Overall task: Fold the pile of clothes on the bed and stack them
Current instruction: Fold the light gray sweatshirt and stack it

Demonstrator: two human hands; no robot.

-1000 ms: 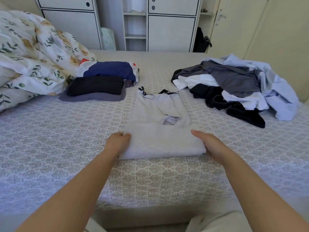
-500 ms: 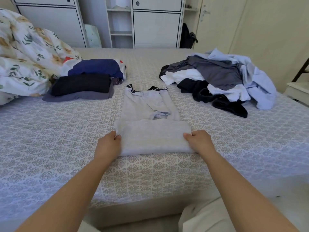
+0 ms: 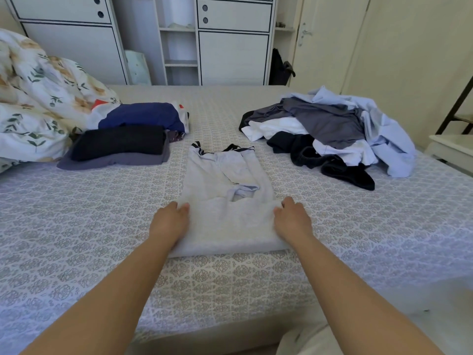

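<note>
Left hand (image 3: 169,221), right hand (image 3: 291,219) forward, fingers curled, gripping cloth edges.

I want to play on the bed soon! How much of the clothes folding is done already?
Some is done: folded clothes sit stacked at the left by the flowery duvet. Right now the left hand and right hand grip the sides of a light grey garment, its near end folded over. Left to do: finish it, then the heap of unfolded clothes on the right.
</note>
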